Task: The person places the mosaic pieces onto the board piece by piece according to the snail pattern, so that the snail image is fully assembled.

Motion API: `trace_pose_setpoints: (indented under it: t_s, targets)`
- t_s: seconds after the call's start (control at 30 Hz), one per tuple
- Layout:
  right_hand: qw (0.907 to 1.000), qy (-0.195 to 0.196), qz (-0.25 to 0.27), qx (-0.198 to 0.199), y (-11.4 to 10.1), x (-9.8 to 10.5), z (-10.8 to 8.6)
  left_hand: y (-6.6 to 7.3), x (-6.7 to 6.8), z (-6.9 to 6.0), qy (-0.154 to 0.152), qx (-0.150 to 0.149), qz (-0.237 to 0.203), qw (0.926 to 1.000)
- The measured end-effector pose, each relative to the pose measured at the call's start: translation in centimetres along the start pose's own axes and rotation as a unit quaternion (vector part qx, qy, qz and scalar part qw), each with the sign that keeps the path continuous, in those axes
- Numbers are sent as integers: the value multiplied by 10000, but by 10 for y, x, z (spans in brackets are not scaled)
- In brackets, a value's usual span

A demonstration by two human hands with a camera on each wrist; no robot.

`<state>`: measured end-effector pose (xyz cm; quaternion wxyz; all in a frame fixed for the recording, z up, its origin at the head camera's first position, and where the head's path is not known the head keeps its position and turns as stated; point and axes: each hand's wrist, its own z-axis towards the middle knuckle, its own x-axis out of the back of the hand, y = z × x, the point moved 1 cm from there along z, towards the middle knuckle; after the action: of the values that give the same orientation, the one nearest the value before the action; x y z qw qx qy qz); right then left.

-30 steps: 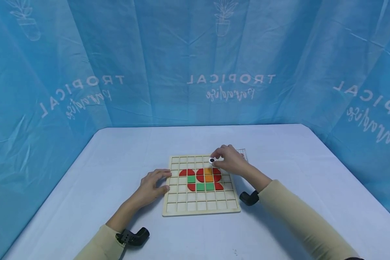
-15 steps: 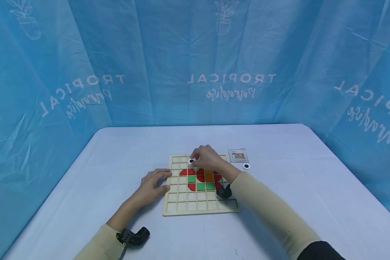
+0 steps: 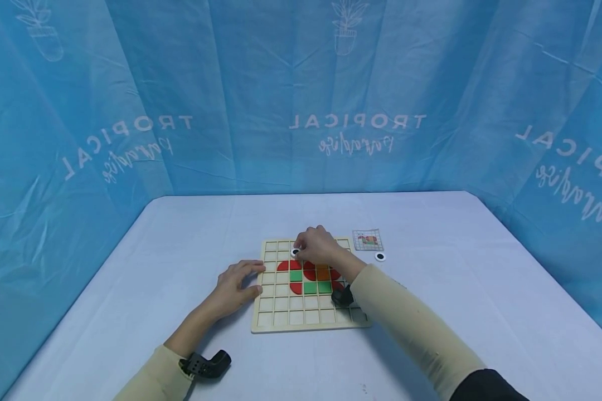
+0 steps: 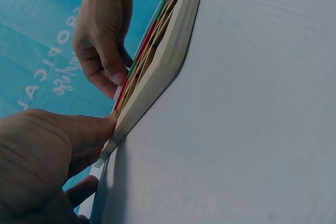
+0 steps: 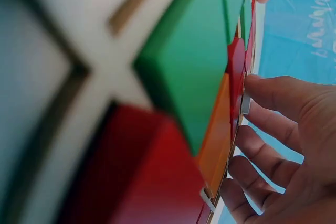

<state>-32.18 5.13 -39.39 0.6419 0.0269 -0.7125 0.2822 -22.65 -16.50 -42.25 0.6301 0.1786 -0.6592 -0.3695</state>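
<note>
A wooden grid board [image 3: 281, 318] bears red rounded pieces [image 3: 288, 265], green squares [image 3: 309, 288] and orange pieces [image 3: 323, 273]. Above its far rows my right hand [image 3: 318, 247] pinches a small white tile with a black dot [image 3: 295, 253] between thumb and fingers. That tile's thin white edge [image 5: 246, 103] shows in the right wrist view, at or just over the grid. My left hand [image 3: 233, 288] rests against the board's left edge, thumb and fingers extended; the thumb [image 4: 94, 129] touches the rim in the left wrist view. My right forearm covers the board's right side.
A second white tile with a black dot [image 3: 379, 257] lies right of the board. Behind it is a small printed card [image 3: 368, 240] with a gridded picture. The white table [image 3: 205, 223] ends at a blue curtain [image 3: 261, 83].
My right hand has carried the dotted tile left across the board's far rows, then slightly nearer and lower. The card and second dotted tile came into view. My left hand stayed put.
</note>
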Motion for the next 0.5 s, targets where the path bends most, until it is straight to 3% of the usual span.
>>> trace_pose_setpoints:
  t_s: [0.5]
  targets:
    - [9999, 33, 109, 47, 3, 6, -7, -2, 0, 0, 42, -156, 95, 9998]
